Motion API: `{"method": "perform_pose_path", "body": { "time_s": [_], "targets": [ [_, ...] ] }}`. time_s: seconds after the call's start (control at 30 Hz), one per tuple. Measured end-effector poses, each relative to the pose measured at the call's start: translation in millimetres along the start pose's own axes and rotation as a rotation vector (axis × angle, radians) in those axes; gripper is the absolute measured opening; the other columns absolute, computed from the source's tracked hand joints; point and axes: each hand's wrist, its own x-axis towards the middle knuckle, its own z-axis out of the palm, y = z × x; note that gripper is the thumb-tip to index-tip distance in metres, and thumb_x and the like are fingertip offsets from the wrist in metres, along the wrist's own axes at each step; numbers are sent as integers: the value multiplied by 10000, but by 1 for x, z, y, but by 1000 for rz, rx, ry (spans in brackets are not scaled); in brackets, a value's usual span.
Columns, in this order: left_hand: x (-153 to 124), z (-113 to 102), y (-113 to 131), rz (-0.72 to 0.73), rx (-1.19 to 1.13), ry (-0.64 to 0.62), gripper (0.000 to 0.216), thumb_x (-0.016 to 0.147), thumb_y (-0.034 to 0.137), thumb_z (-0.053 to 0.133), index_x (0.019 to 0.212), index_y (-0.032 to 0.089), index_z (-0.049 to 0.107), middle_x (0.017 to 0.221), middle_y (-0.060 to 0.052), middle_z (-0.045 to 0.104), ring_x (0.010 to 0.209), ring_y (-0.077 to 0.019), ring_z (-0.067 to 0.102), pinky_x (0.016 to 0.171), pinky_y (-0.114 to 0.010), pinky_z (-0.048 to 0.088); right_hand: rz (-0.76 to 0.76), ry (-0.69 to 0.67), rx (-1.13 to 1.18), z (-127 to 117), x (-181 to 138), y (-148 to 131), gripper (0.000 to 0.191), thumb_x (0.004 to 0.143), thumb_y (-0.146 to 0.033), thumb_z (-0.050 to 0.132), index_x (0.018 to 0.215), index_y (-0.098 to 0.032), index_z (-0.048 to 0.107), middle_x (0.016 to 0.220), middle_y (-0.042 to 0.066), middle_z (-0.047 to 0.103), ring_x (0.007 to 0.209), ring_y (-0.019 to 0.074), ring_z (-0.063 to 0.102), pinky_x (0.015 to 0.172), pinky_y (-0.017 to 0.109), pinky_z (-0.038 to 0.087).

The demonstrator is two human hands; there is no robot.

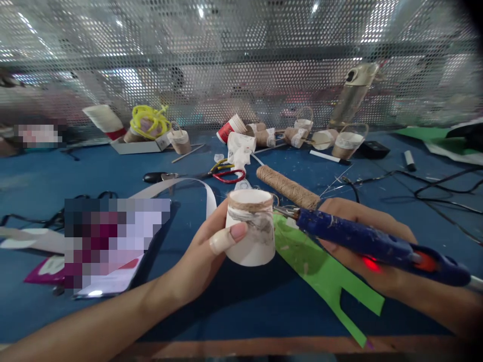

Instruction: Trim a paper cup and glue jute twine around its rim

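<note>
A white paper cup [252, 246] with brown twine wound near its upper rim is gripped by my left hand [215, 244]. There is a tape-like band around that thumb. My right hand [362, 226] is wrapped round a blue hot glue gun [350, 239], a red light glowing on its body. The glue gun's metal nozzle reaches the twine at the cup's right side. Behind the cup lies a spool of twine [289, 186], and loose strands curl near the nozzle. A green sheet [320, 271] with a cut-out end lies beneath the glue gun.
Red- and yellow-handled scissors [229, 176] lie behind the cup beside a lace roll [241, 148]. Small twine-wrapped baskets [347, 146] and a bottle [352, 95] stand along the back mesh [241, 65]. A phone [113, 281] is at left; black cables [433, 196] cross the right.
</note>
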Motion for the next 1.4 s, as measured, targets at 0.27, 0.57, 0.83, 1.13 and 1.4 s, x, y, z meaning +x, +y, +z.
{"method": "perform_pose_path", "body": {
  "time_s": [0.27,0.57,0.83,1.13,1.4],
  "targets": [
    [0,-2,-1,36,51,-2,389,940,354,659,1321,280,679,1235,-21,747,1114,-229,666,951,-279,518,-30,-51,-42,-5,0,4,165,830,-164,674,743,-250,564,721,-19,619,631,171,593,606,334,481],
    [-3,-4,-4,36,207,82,355,950,322,679,1304,309,653,1267,-26,727,1201,-282,630,976,-333,507,-45,-105,-279,-8,1,-6,223,818,-201,652,693,-238,472,642,-52,542,544,114,510,552,265,399],
    [0,1,-2,70,268,94,388,941,262,714,1308,338,618,1250,14,703,1157,-194,635,982,-250,506,-62,-147,-395,-11,0,-7,218,819,-232,627,698,-242,445,638,-57,507,532,111,479,538,257,368],
    [-1,4,1,95,343,141,421,902,266,753,1294,293,601,1236,-30,708,1151,-254,653,975,-322,528,-62,-151,-430,-10,1,-5,252,833,-229,615,703,-258,401,625,-47,486,511,136,488,498,284,358],
    [1,5,2,102,351,152,415,879,265,774,1264,276,619,1195,-39,721,1125,-266,658,950,-329,527,-44,-144,-448,-10,1,-6,258,842,-229,597,684,-240,393,615,-58,468,515,108,454,495,263,339]
  ]
}}
